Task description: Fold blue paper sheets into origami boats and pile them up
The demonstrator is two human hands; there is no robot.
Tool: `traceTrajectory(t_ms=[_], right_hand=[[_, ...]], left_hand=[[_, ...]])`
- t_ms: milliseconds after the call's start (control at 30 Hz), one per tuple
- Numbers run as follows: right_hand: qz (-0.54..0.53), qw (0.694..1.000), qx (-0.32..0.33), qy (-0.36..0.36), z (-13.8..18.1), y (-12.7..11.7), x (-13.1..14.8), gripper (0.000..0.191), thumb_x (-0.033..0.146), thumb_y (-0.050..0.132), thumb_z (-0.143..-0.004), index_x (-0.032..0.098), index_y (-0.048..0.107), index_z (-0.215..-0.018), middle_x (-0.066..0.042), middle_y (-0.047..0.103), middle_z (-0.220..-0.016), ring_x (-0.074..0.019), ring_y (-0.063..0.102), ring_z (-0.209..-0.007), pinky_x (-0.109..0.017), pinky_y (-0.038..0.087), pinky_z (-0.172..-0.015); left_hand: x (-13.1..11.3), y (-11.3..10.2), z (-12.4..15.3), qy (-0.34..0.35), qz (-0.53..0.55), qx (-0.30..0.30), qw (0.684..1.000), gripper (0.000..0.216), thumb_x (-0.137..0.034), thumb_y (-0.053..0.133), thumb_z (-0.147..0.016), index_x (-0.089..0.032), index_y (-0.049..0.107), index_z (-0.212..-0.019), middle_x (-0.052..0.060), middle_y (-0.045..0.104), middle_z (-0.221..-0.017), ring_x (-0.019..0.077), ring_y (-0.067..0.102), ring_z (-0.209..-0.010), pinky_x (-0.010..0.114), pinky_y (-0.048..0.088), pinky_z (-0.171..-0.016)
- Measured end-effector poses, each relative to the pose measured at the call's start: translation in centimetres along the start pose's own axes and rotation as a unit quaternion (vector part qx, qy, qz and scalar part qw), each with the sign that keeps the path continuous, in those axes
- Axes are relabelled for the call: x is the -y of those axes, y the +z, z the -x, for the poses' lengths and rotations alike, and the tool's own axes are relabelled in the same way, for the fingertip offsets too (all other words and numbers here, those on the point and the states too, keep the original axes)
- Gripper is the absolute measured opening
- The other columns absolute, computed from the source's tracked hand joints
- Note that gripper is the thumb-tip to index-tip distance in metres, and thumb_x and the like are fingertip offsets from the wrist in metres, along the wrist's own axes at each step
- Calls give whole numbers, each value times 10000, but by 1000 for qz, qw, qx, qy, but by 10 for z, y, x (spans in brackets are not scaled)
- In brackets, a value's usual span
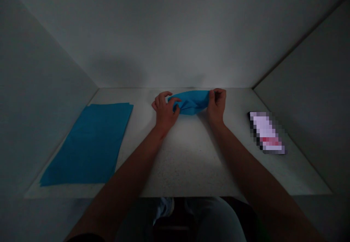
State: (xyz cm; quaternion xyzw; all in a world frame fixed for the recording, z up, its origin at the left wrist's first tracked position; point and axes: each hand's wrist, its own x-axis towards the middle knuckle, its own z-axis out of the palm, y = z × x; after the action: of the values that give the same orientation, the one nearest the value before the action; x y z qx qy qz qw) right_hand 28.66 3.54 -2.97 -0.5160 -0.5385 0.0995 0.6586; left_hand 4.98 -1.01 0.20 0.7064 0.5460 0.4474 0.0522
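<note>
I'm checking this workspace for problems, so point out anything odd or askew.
The phone-like item at right is masked by coarse blocks, hiding its details. The flat blue sheets at left have slightly misaligned corners. The blue piece pinched by the right hand is creased, probably from handling.

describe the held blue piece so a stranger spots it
On the pale tabletop, look toward the back wall. Between left hand and right hand is the blue piece, narrow and creased, unlike the flat blue stack at left.

No legible text or numbers, phone screen (266,129) pixelated
</note>
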Motion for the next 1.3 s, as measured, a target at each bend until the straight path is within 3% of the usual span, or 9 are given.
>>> traceTrajectory(t_ms=[333,533,633,733,833,900,1033,1167,1300], right_hand=[[-51,998,18,12,2,3,11,574,846,551,-1060,295,579,-1215,-79,583,-1082,-281,634,-1031,-494,612,-1012],[-62,998,-20,20,0,3,21,553,836,562,-1052,293,576,-1156,-43,551,-1077,-256,603,-1056,-455,563,-1013],[-58,997,-51,16,-3,1,19,548,834,572,-1045,292,573,-1122,-35,547,-1068,-243,594,-1032,-447,554,-1001],[-60,997,-52,17,-5,0,13,516,805,591,-1049,295,582,-1123,-28,560,-1051,-234,599,-996,-438,560,-971],[-66,996,-53,27,-6,0,8,496,779,633,-1036,289,600,-1106,-24,579,-1027,-229,604,-972,-420,559,-935],[-71,995,-60,39,-7,0,5,490,761,676,-1014,280,603,-1070,-19,590,-1005,-217,605,-951,-396,551,-905],[-87,992,-54,68,-8,-1,0,494,752,724,-978,279,591,-1032,2,600,-956,-194,618,-894,-356,547,-834],[-121,988,-37,84,-9,0,0,508,760,753,-961,288,572,-1017,25,594,-886,-165,601,-774,-319,549,-720],[-144,984,-33,98,-7,2,4,512,762,755,-966,297,552,-1035,26,606,-896,-147,597,-734,-275,533,-620]], left_hand=[[-1,0,6,46,-49,93,993,407,-517,975,-865,-286,817,-1161,198,612,-1589,474,504,-1520,693,353,-1256],[-8,-8,2,2,-101,104,990,364,-456,844,-1004,-222,764,-1271,213,648,-1533,411,585,-1450,589,391,-1238],[-5,-7,0,-23,-91,95,991,212,-348,776,-1052,-221,760,-1221,188,694,-1449,378,635,-1381,553,406,-1204],[4,-4,-2,-40,-30,74,996,38,-262,739,-1063,-240,769,-1072,138,737,-1343,350,673,-1314,552,405,-1195],[18,3,-7,-62,99,27,993,82,-297,770,-1043,-234,752,-993,107,749,-1238,313,698,-1242,507,465,-1153],[28,8,-12,-98,218,-11,971,187,-410,795,-1032,-234,742,-1004,104,749,-1212,282,711,-1180,433,535,-1054],[43,13,-21,-199,403,-78,890,464,-668,869,-935,-238,719,-1028,93,771,-1132,241,724,-1085,356,578,-950],[49,11,-25,-258,486,-104,828,552,-736,904,-882,-258,669,-1027,76,768,-1194,225,735,-1148,328,590,-931],[52,8,-27,-295,507,-140,798,588,-736,942,-846,-274,644,-1056,52,746,-1160,194,728,-1079,268,563,-820]])
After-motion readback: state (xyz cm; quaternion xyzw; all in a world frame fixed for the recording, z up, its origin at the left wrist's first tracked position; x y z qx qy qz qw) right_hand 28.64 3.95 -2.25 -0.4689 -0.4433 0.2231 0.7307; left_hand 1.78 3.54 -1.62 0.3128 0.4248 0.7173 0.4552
